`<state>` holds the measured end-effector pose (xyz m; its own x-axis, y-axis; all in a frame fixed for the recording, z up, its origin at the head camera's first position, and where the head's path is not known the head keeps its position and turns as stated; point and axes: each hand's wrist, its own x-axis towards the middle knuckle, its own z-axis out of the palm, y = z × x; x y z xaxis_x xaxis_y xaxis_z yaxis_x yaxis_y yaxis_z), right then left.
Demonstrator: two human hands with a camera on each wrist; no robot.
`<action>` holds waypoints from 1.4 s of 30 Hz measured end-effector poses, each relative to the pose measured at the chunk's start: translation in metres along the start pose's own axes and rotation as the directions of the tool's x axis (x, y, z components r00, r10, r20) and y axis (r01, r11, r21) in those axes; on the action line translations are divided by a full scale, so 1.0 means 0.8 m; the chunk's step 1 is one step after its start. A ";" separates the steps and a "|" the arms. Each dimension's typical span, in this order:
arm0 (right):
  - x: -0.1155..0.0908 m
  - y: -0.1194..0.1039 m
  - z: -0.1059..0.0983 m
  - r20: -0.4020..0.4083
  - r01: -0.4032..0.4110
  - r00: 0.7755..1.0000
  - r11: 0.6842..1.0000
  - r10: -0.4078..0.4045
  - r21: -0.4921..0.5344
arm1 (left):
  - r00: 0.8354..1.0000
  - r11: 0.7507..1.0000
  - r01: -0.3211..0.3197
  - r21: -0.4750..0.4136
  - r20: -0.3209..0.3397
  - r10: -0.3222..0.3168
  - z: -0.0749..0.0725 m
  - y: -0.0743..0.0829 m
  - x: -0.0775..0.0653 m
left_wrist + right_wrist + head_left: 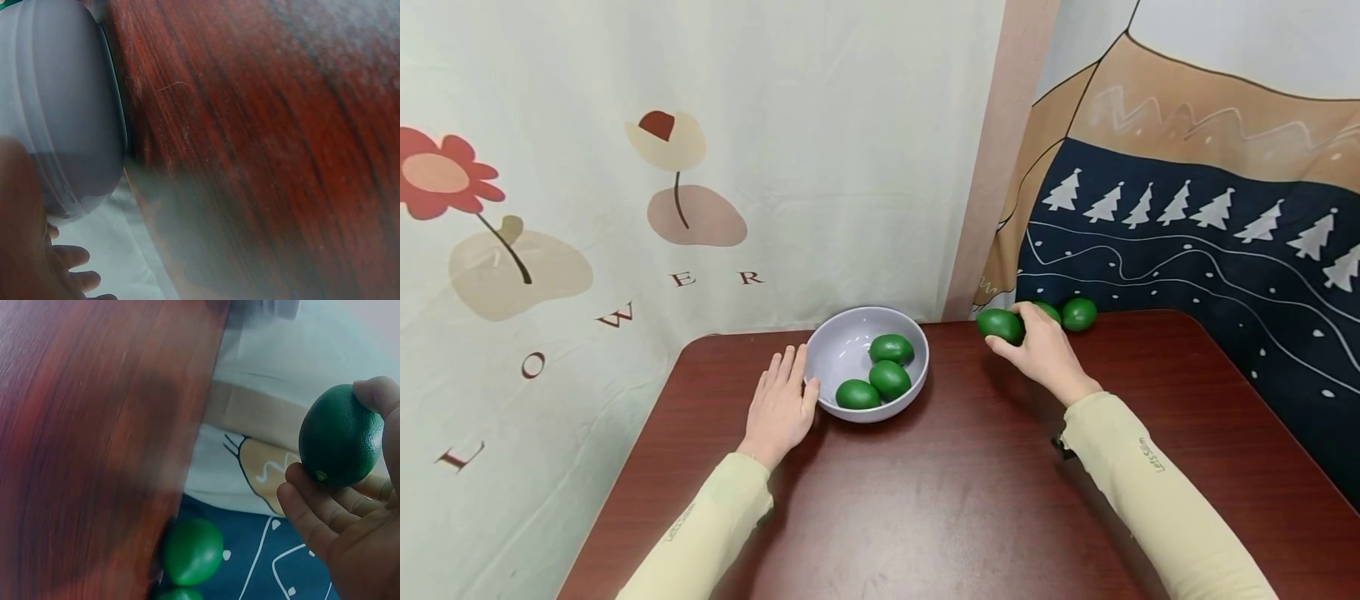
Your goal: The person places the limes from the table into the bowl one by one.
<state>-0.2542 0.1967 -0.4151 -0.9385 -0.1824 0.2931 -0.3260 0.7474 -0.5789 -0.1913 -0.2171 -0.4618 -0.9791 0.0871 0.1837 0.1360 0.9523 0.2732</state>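
My right hand (1047, 352) pinches a green lime (1000, 326) between thumb and fingers, to the right of the bowl. In the right wrist view the held lime (340, 436) is off the table. Two more limes lie by the table's back edge: one (1079, 314) in plain sight, the other (1048, 312) partly hidden behind the right hand. A pale grey-lavender bowl (831, 333) holds three limes (891, 380). With straight fingers, my left hand (780, 410) rests against the bowl's left side. The left wrist view shows the bowl's outer wall (69, 94) beside that hand.
The dark red-brown wooden table (895, 508) has a rounded back edge. Behind it hangs a pale curtain (850, 167) printed with flowers and letters. At the right hangs a navy and tan cloth (1150, 267) with white trees.
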 end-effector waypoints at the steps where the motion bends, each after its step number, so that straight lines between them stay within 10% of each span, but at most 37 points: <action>1: 0.000 -0.002 0.001 -0.001 0.005 1.000 1.000 -0.005 0.003 | 1.000 1.000 0.000 0.000 0.000 0.000 0.000 0.000 0.000; 42: 0.010 -0.059 0.038 -0.026 0.137 0.990 0.989 -0.136 0.056 | 1.000 1.000 0.008 -0.006 -0.007 -0.008 -0.001 0.003 -0.002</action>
<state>-0.2497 0.1406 -0.4086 -0.8823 -0.2653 0.3889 -0.4574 0.6784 -0.5749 -0.1896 -0.2154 -0.4605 -0.9791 0.0774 0.1878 0.1289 0.9513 0.2800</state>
